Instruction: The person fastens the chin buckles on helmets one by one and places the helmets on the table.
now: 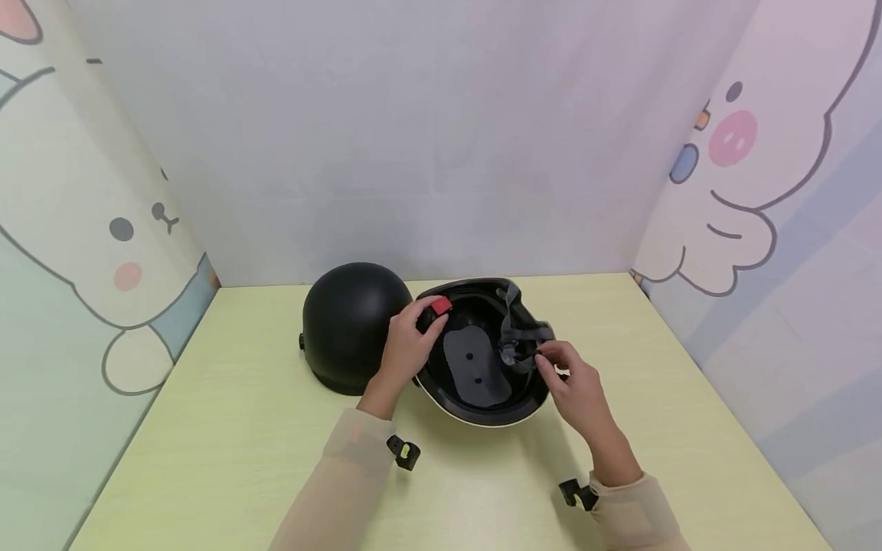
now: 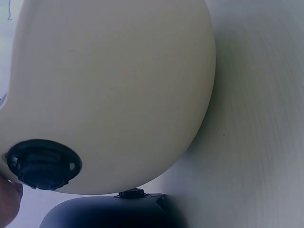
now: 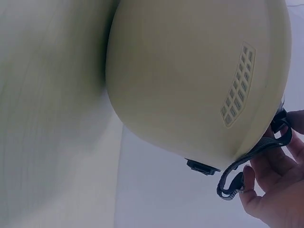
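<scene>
A beige helmet with a black inside lies on its crown, its opening facing up. At its left rim my left hand pinches a small red-and-black piece, which looks like a strap buckle. My right hand holds the black chin strap at the opposite rim, between thumb and fingers. Grey straps bunch inside on that side. In the left wrist view the smooth shell fills most of the picture, with a black round fitting on it; only a bit of finger shows.
Left of the beige helmet, close against it, a black helmet stands dome up on the pale yellow table. A grey curtain-like backdrop rises behind, and cartoon-printed panels flank both sides.
</scene>
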`<act>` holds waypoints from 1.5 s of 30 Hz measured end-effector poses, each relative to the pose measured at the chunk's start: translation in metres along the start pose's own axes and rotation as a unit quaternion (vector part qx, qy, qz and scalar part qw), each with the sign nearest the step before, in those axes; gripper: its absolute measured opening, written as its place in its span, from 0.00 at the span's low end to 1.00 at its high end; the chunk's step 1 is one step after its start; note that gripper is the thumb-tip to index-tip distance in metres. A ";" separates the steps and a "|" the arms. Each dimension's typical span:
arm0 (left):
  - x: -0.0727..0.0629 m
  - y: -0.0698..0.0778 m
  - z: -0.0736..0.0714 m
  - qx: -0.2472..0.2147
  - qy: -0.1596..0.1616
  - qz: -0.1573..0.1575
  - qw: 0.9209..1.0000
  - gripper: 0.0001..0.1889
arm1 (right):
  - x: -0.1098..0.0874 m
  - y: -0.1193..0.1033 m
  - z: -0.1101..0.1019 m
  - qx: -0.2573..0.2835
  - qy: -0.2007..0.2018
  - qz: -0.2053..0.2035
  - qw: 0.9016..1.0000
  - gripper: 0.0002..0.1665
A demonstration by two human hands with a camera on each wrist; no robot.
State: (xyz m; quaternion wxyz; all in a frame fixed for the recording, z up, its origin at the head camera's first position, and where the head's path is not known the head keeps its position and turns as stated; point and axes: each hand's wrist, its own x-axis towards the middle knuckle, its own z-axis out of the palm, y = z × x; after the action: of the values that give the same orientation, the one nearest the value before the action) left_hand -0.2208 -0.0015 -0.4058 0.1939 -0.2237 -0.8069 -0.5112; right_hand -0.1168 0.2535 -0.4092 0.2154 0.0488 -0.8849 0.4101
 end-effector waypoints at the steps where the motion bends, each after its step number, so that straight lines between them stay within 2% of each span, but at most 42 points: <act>1: 0.000 0.000 0.000 0.000 -0.001 -0.002 1.000 0.17 | 0.001 0.000 0.000 0.006 0.001 0.004 1.000 0.08; 8: -0.001 -0.002 0.000 0.002 0.001 -0.001 1.000 0.17 | 0.006 -0.001 -0.001 0.084 -0.010 0.042 0.995 0.11; 14: -0.002 -0.003 -0.001 -0.002 -0.003 -0.004 1.000 0.17 | 0.008 -0.009 -0.006 0.176 -0.026 0.078 0.981 0.13; 17: -0.002 -0.003 -0.001 0.002 -0.006 -0.001 1.000 0.17 | 0.008 -0.008 -0.006 0.196 -0.031 0.085 0.976 0.14; 23: -0.001 0.002 -0.003 0.013 -0.021 0.013 1.000 0.18 | 0.009 -0.007 -0.006 0.194 -0.031 0.082 0.977 0.14; 27: 0.001 0.010 -0.003 0.020 -0.032 0.008 0.999 0.18 | 0.012 -0.009 -0.006 0.188 -0.030 0.078 0.979 0.13; 31: 0.001 0.018 -0.003 0.019 -0.044 -0.001 0.999 0.19 | 0.017 -0.020 -0.008 0.176 -0.027 0.072 0.981 0.11; 36: 0.001 0.024 -0.001 0.023 -0.050 -0.005 0.998 0.19 | 0.021 -0.033 -0.010 0.157 -0.026 0.040 0.986 0.10; 40: 0.001 0.026 0.002 0.027 -0.054 0.000 0.998 0.19 | 0.026 -0.022 -0.006 0.159 -0.029 0.044 0.986 0.12; 45: 0.001 0.026 0.003 0.028 -0.058 0.013 0.998 0.19 | 0.032 -0.013 -0.002 0.185 -0.039 0.070 0.979 0.16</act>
State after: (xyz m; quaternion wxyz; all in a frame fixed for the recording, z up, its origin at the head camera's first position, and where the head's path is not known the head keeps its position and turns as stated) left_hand -0.2069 0.0112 -0.3873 0.1593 -0.2586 -0.8276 -0.4721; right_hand -0.1414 0.2488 -0.3854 0.1381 0.0417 -0.8026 0.5789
